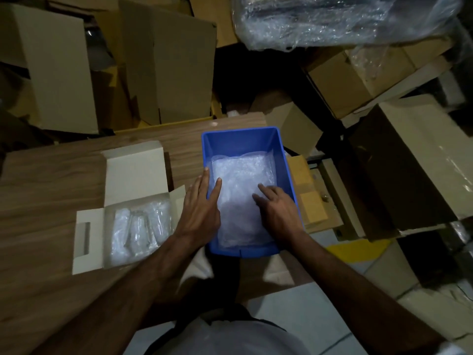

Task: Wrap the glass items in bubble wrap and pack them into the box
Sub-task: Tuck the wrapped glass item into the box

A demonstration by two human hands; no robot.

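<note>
At frame centre, both hands lie flat and open, left hand [201, 210] and right hand [277, 210], on bubble wrap [243, 190] lining the blue plastic bin [240, 138] (gripping nothing); wrapped glasses [139, 230] sit lower left in the white carton [133, 170], long axes toward frame top, nearer the left hand.

Blue bin [245, 139]: its floor is covered by bubble wrap [243, 190]; whether glass lies under the wrap cannot be told.
Left hand [202, 213]: covers part of the bin's left rim.
Right hand [279, 213]: fingertips blurred on the wrap.
White carton [133, 172]: wrapped shapes inside [139, 226] are blurred; their number is unclear.
Plastic-covered bundle [332, 19]: cut off by the top edge, contents unreadable.
Cardboard boxes [166, 60]: dim, partly out of frame.
</note>
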